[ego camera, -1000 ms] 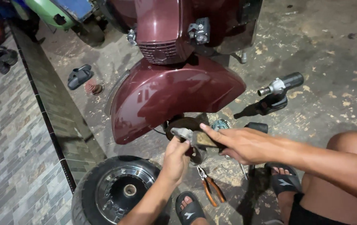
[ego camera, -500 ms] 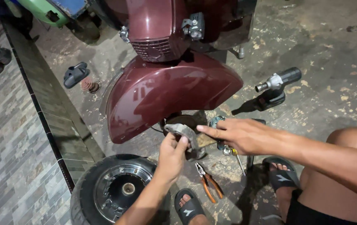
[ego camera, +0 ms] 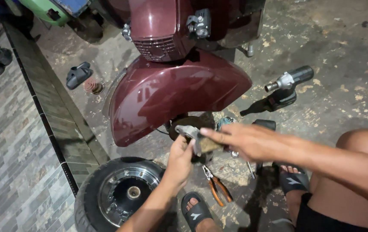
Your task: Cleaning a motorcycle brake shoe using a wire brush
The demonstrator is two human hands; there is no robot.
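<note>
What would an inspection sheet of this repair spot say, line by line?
Surface: stained concrete floor, bits of debris.
Job's things: maroon scooter fender; grey metal part at the bare hub below it.
Clutter: removed wheel, orange-handled pliers, power tool, loose sandal.
Hands: left hand fingers on the metal part; right hand reaches over it.
Cables: one thin dark cable at the hub.
Surroundings: tiled pavement alongside, a green vehicle behind.
</note>
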